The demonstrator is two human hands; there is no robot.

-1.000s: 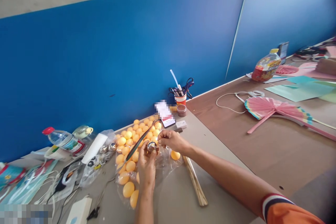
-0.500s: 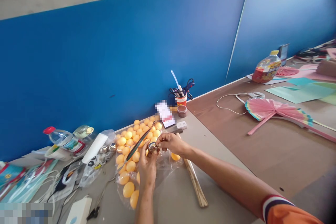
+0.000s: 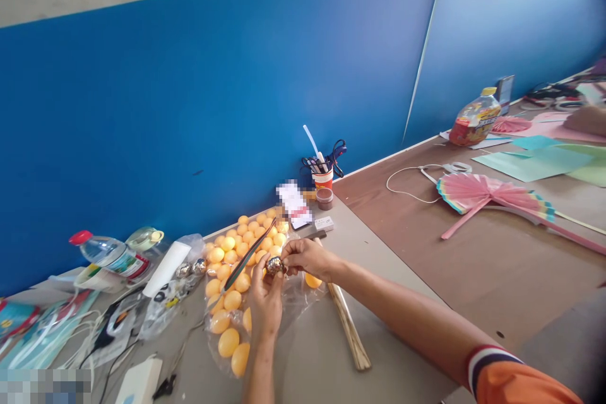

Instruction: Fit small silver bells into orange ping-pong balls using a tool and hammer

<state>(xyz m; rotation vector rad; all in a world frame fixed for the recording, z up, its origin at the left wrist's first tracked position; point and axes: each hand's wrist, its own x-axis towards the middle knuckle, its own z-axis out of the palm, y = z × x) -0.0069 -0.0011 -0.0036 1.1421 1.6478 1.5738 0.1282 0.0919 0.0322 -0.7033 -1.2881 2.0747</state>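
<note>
A shiny silver ball (image 3: 273,265), which looks like a jingle bell, is gripped between the thumb and fingers of my left hand (image 3: 266,293). From the right, my right hand (image 3: 305,257) pinches at the ball's edge; anything small between those fingertips is hidden. Under and behind both hands lies a clear plastic bag of orange balls (image 3: 229,342). Long, dark tweezers (image 3: 243,260) rest across the bag. To the right, a wooden-handled hammer (image 3: 349,334) lies with its dark head partly behind my right hand. More silver balls (image 3: 199,266) sit left of the bag.
Bottles (image 3: 111,255), a white roll (image 3: 165,268), cables and a white box (image 3: 139,382) crowd the left side. Behind stand a cup of tools (image 3: 323,178) and a phone (image 3: 294,203). A pink paper fan (image 3: 492,192) and a juice bottle (image 3: 475,118) are on the right, near another person's hand (image 3: 587,121).
The view has shifted slightly, so the table items appear a little farther left. My hands keep nearly the same pose around the silver ball.
</note>
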